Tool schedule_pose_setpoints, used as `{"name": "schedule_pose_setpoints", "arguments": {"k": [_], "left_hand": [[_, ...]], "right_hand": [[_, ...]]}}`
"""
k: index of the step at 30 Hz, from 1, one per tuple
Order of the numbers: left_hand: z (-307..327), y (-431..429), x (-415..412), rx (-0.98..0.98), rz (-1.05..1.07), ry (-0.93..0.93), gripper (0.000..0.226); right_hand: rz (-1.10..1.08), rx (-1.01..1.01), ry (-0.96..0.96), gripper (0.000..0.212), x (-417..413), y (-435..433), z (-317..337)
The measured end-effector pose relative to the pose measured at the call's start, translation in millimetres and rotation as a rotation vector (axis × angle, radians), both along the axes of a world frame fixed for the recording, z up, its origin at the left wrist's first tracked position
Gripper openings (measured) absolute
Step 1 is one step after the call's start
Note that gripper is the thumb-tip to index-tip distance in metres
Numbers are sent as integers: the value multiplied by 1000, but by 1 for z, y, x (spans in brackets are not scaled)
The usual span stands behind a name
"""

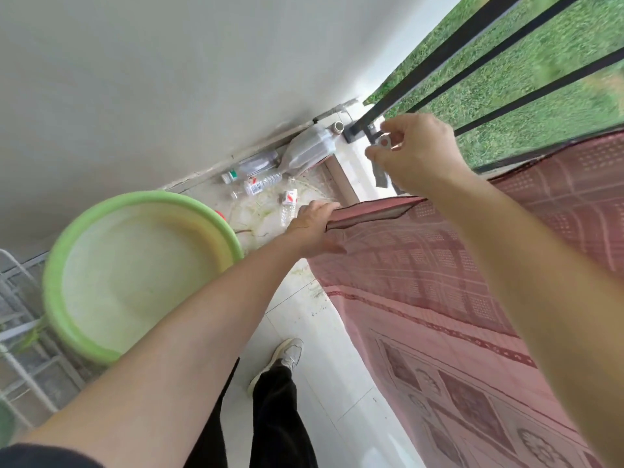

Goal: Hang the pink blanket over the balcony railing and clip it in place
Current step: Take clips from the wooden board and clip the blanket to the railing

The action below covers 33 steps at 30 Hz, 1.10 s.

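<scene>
The pink patterned blanket (439,282) hangs draped over the black balcony railing (472,38) on the right, its inner side falling toward the tiled floor. My left hand (315,228) grips the blanket's dark-trimmed left edge near the top. My right hand (418,152) is raised just above that corner, next to the railing's end post, pinching a grey clip (383,157) between its fingers. The clip's jaws point down toward the blanket edge; whether they touch the fabric I cannot tell.
A large green basin (141,271) sits on a white wire rack (20,332) at the left. Plastic bottles (263,180) and a clear jug (307,150) lie in the far floor corner by the white wall. My shoe (280,359) stands on the tiles; grass lies beyond the rails.
</scene>
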<state>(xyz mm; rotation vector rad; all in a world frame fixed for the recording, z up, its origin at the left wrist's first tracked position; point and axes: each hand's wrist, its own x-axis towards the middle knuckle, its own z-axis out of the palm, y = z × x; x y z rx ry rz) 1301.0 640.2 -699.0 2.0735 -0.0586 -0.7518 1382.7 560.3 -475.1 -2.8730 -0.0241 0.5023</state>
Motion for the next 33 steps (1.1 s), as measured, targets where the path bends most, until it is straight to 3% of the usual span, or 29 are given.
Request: {"name": "schedule_pose_setpoints", "arguments": {"k": [3, 6, 9, 13, 18, 33], "left_hand": [[-5, -17, 8, -83, -9, -2, 100], [-10, -22, 17, -149, 83, 6, 47], [-16, -11, 18, -116, 136, -21, 23], [-26, 8, 15, -154, 154, -45, 18], [-32, 23, 23, -252, 169, 22, 16], [-37, 23, 25, -279, 184, 45, 13]], "right_hand": [[-4, -23, -19, 27, 3, -1, -13], [-31, -10, -18, 31, 9, 1, -24], [-55, -12, 14, 35, 14, 5, -36], [-20, -13, 72, 30, 19, 9, -49], [9, 45, 180, 41, 21, 11, -60], [281, -14, 305, 15, 8, 5, -103]]}}
